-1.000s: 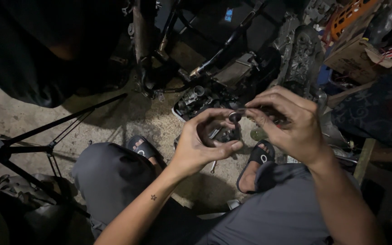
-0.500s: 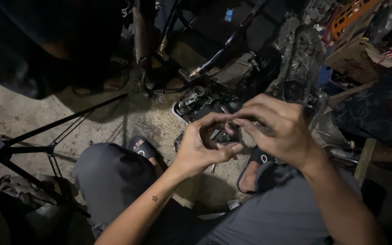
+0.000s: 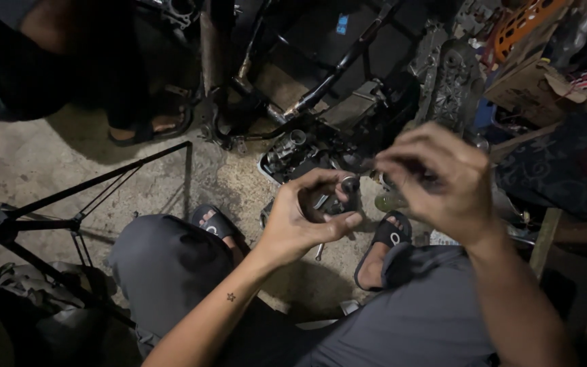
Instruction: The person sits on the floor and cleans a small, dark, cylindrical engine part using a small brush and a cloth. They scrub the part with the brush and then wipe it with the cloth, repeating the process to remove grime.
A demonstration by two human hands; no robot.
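Near the middle of the frame the left hand (image 3: pixel 304 221) curls around a small dark metal part (image 3: pixel 340 198), its fingers and thumb wrapped about it so that most of the part is hidden; only a rounded dark top shows above the thumb. Its exact shape is hard to make out in the dim light. The right hand (image 3: pixel 443 183), just right of centre, is blurred by motion and sits just apart from the part. Its fingers are bent together as if pinching something small, but whether anything lies between them cannot be told.

Below the hands, grey-clad knees and two black sandals (image 3: pixel 388 238) rest on the concrete floor (image 3: pixel 28 163). A tray of engine pieces (image 3: pixel 293 153) lies just above the left hand, partly covered by it. A dark motorcycle frame (image 3: pixel 334 75) fills the upper centre, mostly lost in shadow. A black tripod (image 3: pixel 69 221) crosses the left side, cut off at the edge. In the upper left, another person's sandalled foot (image 3: pixel 151 126) shows, the rest out of view.
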